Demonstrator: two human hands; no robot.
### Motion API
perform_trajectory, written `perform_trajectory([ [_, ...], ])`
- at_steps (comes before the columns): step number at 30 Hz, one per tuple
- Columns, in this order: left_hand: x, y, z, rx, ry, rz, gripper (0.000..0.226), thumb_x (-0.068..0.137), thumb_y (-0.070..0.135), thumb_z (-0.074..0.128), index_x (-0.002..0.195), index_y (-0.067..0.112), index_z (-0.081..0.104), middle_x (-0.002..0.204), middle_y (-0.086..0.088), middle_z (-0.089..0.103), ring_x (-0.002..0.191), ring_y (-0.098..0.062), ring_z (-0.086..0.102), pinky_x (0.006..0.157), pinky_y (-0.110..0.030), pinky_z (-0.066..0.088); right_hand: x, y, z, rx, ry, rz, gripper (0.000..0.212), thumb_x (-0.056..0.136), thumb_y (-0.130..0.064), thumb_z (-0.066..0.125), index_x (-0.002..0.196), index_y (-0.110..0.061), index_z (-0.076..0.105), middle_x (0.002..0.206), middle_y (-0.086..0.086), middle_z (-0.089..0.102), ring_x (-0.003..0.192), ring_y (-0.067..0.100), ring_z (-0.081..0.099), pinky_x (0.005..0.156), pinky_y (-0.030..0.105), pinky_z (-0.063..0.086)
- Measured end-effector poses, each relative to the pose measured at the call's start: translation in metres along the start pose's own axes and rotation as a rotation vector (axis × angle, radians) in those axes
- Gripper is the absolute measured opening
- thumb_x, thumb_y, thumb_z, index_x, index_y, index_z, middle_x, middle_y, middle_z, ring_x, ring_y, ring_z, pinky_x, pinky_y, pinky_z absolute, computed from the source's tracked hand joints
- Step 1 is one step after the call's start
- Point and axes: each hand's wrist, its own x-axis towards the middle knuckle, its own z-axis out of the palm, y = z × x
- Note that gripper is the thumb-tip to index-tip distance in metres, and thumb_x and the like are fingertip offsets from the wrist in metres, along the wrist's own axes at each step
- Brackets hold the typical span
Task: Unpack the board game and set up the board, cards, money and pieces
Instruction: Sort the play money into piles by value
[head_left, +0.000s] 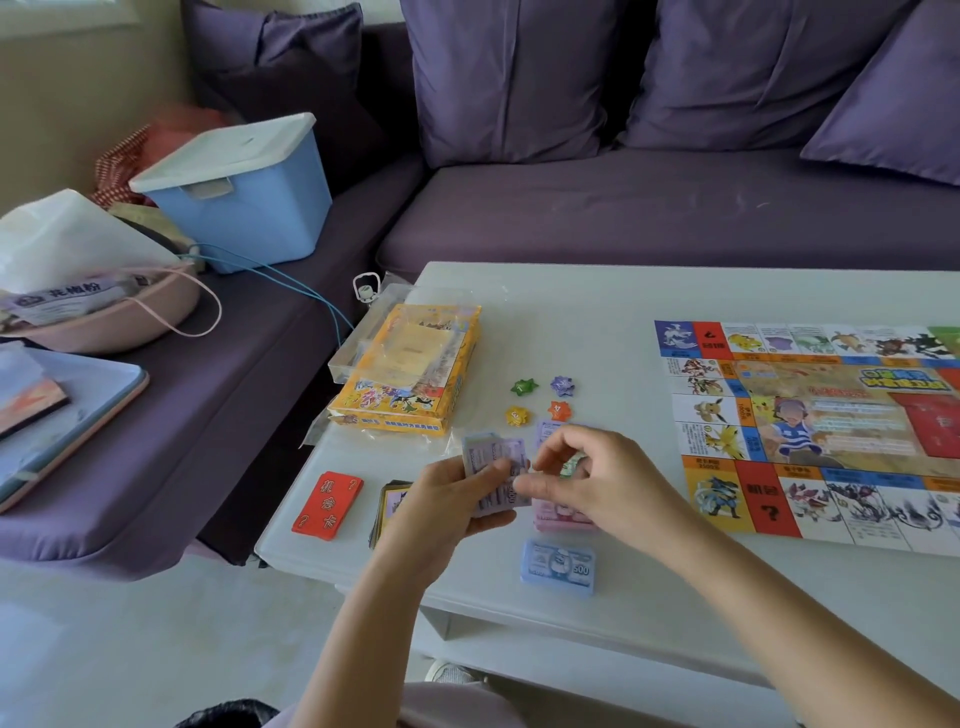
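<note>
My left hand (457, 499) grips a fanned stack of purple play money (493, 460) above the white table (597, 322). My right hand (587, 473) is beside it, pinching a greenish note (571, 464) at the stack's edge. Under my hands lie a pink money pile (558, 517) and a purple note (545, 431). A blue 500 pile (558, 566) lies nearer to me. A red card deck (328, 504) and a dark card deck (389, 506) sit at the left. Several star-shaped pieces (540, 397) lie behind my hands. The unfolded board (810, 431) covers the right.
The yellow game box (410, 369) lies in clear wrapping at the table's far left corner. A purple sofa (623, 208) runs behind and to the left, carrying a blue lidded bin (239, 192), a pink bag (104, 301) and a tray (67, 415).
</note>
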Motion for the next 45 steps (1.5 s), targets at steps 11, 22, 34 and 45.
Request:
perform_trajectory([
  [11,-0.005,0.007,0.006,-0.327,-0.169,0.016,0.022,0.095,-0.001,0.041,0.108,-0.008,0.058,0.100,-0.023,0.070,0.090,-0.029,0.069,0.074,-0.035,0.060,-0.002,0.011,0.001,0.493,0.179,0.232,0.008,0.081,-0.010,0.072,0.081,-0.004,0.068,0.068,0.008,0.069,0.063,0.014,0.066,0.060,0.020,0.053],
  [22,0.000,0.001,0.009,-0.317,-0.030,0.130,0.019,0.090,-0.008,0.048,0.102,-0.004,0.062,0.088,-0.014,0.073,0.077,-0.021,0.071,0.066,-0.028,0.059,-0.009,0.001,-0.013,0.640,0.148,0.222,0.012,0.084,0.000,0.066,0.095,-0.002,0.062,0.066,0.007,0.067,0.057,0.012,0.066,0.050,0.018,0.051],
  [34,0.008,-0.008,0.031,-0.322,0.172,0.220,0.016,0.082,-0.005,0.063,0.097,-0.005,0.066,0.093,-0.021,0.072,0.085,-0.030,0.069,0.076,-0.032,0.059,-0.005,0.006,0.010,0.591,0.288,0.295,0.012,0.077,-0.009,0.076,0.082,-0.004,0.067,0.065,0.007,0.069,0.059,0.016,0.067,0.056,0.023,0.053],
  [45,0.039,0.015,0.047,-0.277,0.084,0.234,0.014,0.094,0.005,0.053,0.097,0.000,0.066,0.090,-0.012,0.073,0.082,-0.021,0.071,0.074,-0.027,0.058,0.024,0.016,-0.026,0.419,0.386,0.145,0.017,0.080,-0.006,0.073,0.082,-0.022,0.073,0.063,-0.003,0.071,0.053,0.003,0.061,0.057,0.014,0.053],
])
